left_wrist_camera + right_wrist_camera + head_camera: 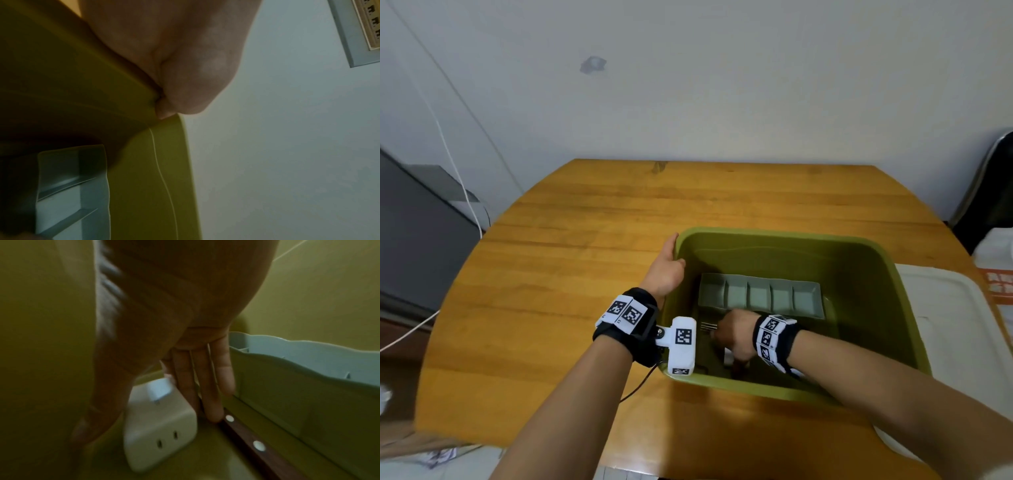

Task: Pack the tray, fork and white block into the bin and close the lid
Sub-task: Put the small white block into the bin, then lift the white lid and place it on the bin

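Note:
The green bin [887, 274] stands on the wooden table. Inside it, toward the far wall, lies the grey tray [760, 294] with several compartments, also in the left wrist view [72, 186] and as a scalloped wall [308, 369] in the right wrist view. My right hand [727, 337] reaches down to the bin floor in front of the tray. It holds the white block [162, 430] between thumb and straight fingers [207, 395]. The fork lies between block and tray: tines [709, 326], brown riveted handle [248, 436]. My left hand [667, 265] grips the bin's left rim [168, 146], thumb inside.
The white lid [945, 329] lies flat on the table to the right of the bin. A dark chair back [993, 192] stands at the far right. A white cable [462, 192] hangs down the wall on the left.

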`<state>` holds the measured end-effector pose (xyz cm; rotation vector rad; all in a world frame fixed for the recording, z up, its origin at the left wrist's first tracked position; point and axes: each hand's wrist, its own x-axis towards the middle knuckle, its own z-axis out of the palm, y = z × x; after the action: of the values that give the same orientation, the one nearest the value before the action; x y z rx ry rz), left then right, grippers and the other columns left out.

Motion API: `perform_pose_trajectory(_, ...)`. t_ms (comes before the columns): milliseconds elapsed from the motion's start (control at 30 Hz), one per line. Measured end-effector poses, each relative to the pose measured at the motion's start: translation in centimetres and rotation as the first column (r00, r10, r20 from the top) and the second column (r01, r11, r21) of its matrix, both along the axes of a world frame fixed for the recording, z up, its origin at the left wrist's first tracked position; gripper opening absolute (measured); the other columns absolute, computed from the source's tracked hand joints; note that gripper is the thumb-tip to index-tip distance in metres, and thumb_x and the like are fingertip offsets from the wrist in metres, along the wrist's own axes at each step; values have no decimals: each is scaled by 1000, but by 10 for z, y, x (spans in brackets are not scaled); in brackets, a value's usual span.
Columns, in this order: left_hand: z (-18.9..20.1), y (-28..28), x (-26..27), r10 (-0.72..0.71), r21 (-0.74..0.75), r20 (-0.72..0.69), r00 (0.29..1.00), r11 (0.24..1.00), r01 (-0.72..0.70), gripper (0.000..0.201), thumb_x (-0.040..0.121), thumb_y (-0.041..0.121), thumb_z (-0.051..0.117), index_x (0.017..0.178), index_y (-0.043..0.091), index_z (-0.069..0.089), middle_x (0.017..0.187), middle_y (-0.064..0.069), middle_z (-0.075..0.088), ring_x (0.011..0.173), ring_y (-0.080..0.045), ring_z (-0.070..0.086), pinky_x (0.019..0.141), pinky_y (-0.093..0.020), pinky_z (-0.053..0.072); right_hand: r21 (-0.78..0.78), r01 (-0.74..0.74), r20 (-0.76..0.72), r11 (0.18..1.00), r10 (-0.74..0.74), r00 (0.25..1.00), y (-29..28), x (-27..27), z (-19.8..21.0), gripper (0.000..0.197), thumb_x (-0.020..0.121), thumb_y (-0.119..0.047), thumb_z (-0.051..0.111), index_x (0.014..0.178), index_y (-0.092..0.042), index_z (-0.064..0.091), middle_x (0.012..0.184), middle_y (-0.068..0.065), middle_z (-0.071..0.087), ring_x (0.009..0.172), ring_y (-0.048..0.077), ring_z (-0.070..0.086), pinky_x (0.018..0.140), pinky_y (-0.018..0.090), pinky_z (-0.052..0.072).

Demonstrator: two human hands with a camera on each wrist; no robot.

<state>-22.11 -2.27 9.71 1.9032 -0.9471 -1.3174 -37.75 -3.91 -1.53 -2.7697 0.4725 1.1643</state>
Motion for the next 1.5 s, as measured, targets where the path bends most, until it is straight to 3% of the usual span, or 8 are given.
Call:
perform_pose_trajectory(133,-4,1,1,2,-12,-21,1000,1000,-2,70,100,0,37,160,28,16,156,-15,39,136,-36,44,112,-52,39,56,248,121,967,-253,960,-8,-10,20,47,83,-61,72,89,-15,64,68,-3,59,61,15,57,62,30,53)
perform_pose_trajectory(267,-10,-3,6,20,3,-49,999,1000,-20,66,99,2,39,156,33,26,144,-17,51,123,-38,55,104,-55,46,213,454,251,865,-498,830,-24,-23,57,45,89,-59,67,92,-14,68,76,0,66,65,15,61,54,28,47)
perform_pose_trajectory(367,-10,-8,3,-6,69,36,999,998,4,55,93,21,50,146,30,38,136,-14,56,120,-36,55,103,-56,45,362,579,370,731,-682,631,-38,-43,95,44,91,-59,63,107,-19,72,96,-3,73,85,13,68,71,31,56)
perform_pose_trajectory(467,-2,-23,-11,-96,138,409,907,990,43,78,85,45,54,155,22,28,160,-14,33,146,-36,30,118,-56,21,454,636,473,624,-774,421,-44,-68,134,43,92,-59,63,109,-20,72,100,-6,73,89,10,68,81,32,57)
perform_pose_trajectory(567,16,-44,-46,-160,95,537,828,987,130,73,96,39,48,160,17,21,166,-12,19,153,-31,14,122,-53,6,539,667,524,515,-825,214,-44,-94,162,36,93,-54,64,107,-22,71,95,-7,74,83,10,71,78,29,57)
perform_pose_trajectory(833,23,-97,-153,-517,167,587,624,831,531,62,98,49,39,156,28,32,158,-8,42,149,-30,30,120,-60,2,712,609,597,349,-758,-263,-31,-167,206,25,97,-38,66,95,-15,74,86,-3,81,70,16,78,64,24,55)
perform_pose_trajectory(1200,-6,-110,-201,-554,265,688,469,793,548,57,101,52,25,141,21,52,150,-11,50,143,-33,37,120,-59,2,814,579,457,44,-664,-592,-50,-280,183,23,97,-33,65,99,-12,72,85,3,80,73,26,77,65,33,54)
perform_pose_trajectory(1500,-15,-114,-203,-521,264,711,472,820,508,58,100,53,23,134,21,57,143,-10,56,140,-35,38,119,-59,0,457,790,98,-409,-860,-502,-91,-354,60,36,93,-24,72,115,2,62,109,21,72,84,34,69,73,39,57)
